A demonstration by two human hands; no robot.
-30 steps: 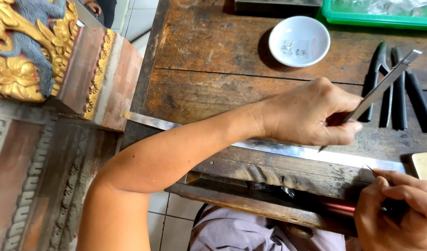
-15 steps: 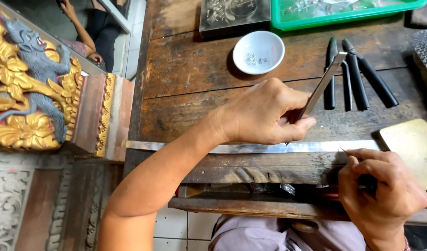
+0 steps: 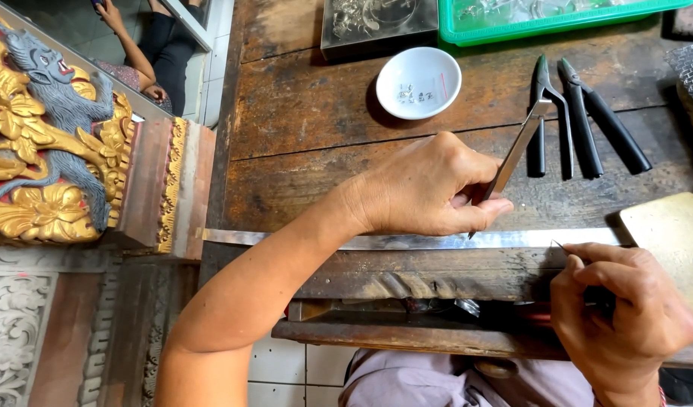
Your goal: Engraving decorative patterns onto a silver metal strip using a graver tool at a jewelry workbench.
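Bowl behind tweezers (pliers right)

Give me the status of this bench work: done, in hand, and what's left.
Done: small silver bits lie in the white dish. In hand: the left hand presses tweezers to the metal strip on the bench edge; the right hand pinches a thin wire. Left: the pliers lie unused; nothing finished shows on the strip.
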